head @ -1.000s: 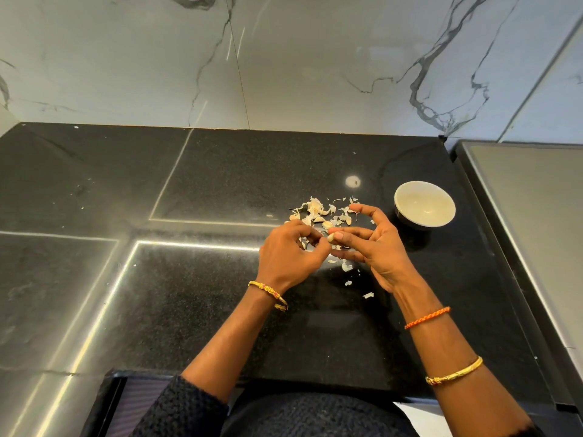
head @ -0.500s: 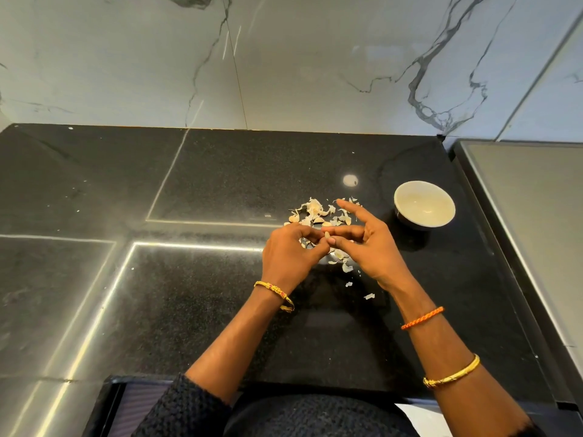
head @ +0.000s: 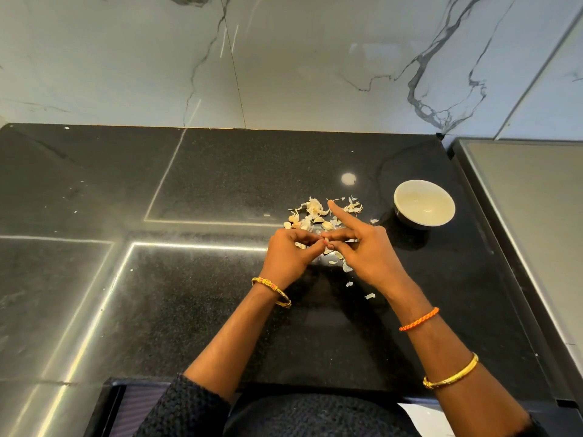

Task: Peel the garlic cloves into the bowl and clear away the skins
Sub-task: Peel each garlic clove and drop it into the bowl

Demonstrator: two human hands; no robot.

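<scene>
No brand, label or legible writing anywhere in view.

Left hand (head: 288, 257): curled into a loose fist near the centre of the black countertop (head: 220, 190), thumb and fingertips pinched tight on a small garlic clove (head: 325, 244), mostly hidden by the fingers. Right hand (head: 366, 250): meets the left at that same clove, thumb and middle fingers pinching it from the right; index finger (head: 342, 216) extended straight, pointing far-left over the pile. Exact share of grip between the two hands: cannot tell.

Garlic skins (head: 315, 212): pale, papery heap just beyond the hands, with several unpeeled or partly peeled cloves mixed in; not separable from the skins at this resolution. Loose skin fragments (head: 369, 295) scattered nearer, between and below the wrists.

Bowl (head: 424, 203): white inside, dark outside, upright, right of the pile and apart from it, close to the right end of the counter. Contents: none discernible.

Surroundings: marble-veined wall panels (head: 284, 58) at the far side; grey raised surface (head: 530, 216) adjoining on the right; bright reflected light lines across the left half of the counter. Gold bangle (head: 272, 290) on the left wrist; orange cord (head: 419, 319) and gold bangle on the right forearm. Dark knitted sleeve (head: 183, 408) at the near edge.

Obstruction: both hands cover the near part of the pile and the clove itself.
</scene>
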